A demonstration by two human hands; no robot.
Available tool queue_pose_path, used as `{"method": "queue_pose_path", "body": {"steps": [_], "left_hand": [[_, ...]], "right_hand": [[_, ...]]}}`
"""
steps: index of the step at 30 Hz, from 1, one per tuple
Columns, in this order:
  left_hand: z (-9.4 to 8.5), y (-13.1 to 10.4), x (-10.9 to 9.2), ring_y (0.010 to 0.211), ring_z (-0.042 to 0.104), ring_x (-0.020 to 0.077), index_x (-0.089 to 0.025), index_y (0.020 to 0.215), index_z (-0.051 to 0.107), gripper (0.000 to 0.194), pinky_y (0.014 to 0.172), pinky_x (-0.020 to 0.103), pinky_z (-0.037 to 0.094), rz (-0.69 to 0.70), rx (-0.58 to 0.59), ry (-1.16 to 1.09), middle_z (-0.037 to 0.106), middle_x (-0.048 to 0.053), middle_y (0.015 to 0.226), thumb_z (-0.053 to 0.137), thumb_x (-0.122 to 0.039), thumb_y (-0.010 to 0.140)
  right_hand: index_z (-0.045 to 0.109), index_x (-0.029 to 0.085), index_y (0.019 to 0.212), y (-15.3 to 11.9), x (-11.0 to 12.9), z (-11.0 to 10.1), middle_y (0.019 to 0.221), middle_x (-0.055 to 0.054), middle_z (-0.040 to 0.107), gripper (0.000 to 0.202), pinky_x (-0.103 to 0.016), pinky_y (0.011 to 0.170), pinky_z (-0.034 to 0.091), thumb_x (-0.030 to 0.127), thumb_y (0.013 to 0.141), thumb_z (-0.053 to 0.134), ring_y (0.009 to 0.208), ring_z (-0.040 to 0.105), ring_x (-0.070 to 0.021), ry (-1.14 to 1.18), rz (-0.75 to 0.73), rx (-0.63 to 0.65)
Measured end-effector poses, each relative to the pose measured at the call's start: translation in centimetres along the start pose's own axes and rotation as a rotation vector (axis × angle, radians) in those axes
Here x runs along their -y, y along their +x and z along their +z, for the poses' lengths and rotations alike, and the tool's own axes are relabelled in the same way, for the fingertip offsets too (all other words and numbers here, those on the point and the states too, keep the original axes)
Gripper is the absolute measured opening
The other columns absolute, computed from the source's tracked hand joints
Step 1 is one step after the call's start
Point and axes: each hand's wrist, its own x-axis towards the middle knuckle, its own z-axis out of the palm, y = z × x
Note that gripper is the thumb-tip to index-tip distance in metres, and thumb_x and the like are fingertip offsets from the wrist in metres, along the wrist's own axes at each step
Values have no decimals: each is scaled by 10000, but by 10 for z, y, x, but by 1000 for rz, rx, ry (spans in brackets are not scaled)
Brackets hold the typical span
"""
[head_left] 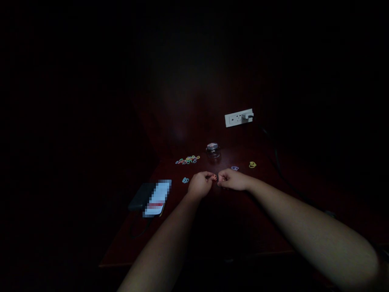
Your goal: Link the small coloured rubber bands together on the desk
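At the middle of the dark red table, my left hand (200,184) pinches a small bunch of orange-red elastic bands (214,177). My right hand (229,179) is closed just to the right of the bunch, fingertips together; what it holds, if anything, is too small to make out. Left of my left hand lies a little group of light blue bands (185,180). Purple bands (234,168) rest just beyond my right hand, and yellow bands (252,164) are farther right. A loose spread of mixed-colour bands (188,160) lies at the back left.
A clear lidded jar (213,151) stands at the back of the table (243,227). At the left are a dark flat object (140,196) and a blurred pale item (158,198). A wall socket (238,118) holds a plug, and its cable runs down the right side.
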Motion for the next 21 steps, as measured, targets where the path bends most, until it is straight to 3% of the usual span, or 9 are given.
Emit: {"method": "queue_pose_path", "body": {"steps": [3, 7, 11, 17, 21], "left_hand": [[0, -1, 1, 804, 635, 175, -192, 985, 686, 294, 772, 265, 477, 6, -10, -8, 690, 69, 978, 537, -126, 741], [0, -1, 3, 840, 639, 179, -182, 1016, 671, 304, 805, 276, 479, -6, -25, -16, 683, 77, 1005, 530, -130, 752], [-1, -4, 2, 823, 643, 170, -177, 1031, 661, 299, 794, 273, 487, -25, -16, -30, 683, 77, 1002, 540, -149, 758], [-3, -10, -6, 833, 644, 163, -192, 1044, 656, 304, 794, 262, 488, -25, -42, -35, 682, 75, 1005, 528, -147, 771], [-14, -5, -4, 844, 638, 166, -204, 1059, 646, 293, 821, 272, 473, -29, -152, -14, 676, 76, 1020, 526, -180, 794]], "right_hand": [[491, 157, 745, -1, 1, -1, 538, 59, 475, 131, -184, 449, 302, 243, 677, 562, 455, 418, -66, -1, -7, -17], [542, 137, 946, -3, 3, -3, 612, 42, 514, 298, -189, 492, 318, 179, 653, 575, 521, 443, -79, -140, -6, -104], [591, 127, 990, -3, 4, -5, 638, 22, 535, 346, -200, 513, 317, 181, 648, 590, 559, 456, -94, -247, 50, -109], [545, 143, 984, -4, 3, -2, 667, 20, 541, 334, -198, 524, 321, 173, 655, 594, 587, 474, -102, -244, 38, -141], [505, 165, 763, -6, 2, -1, 661, 21, 538, 127, -198, 525, 313, 172, 658, 577, 592, 465, -97, -289, 26, -116]]}}
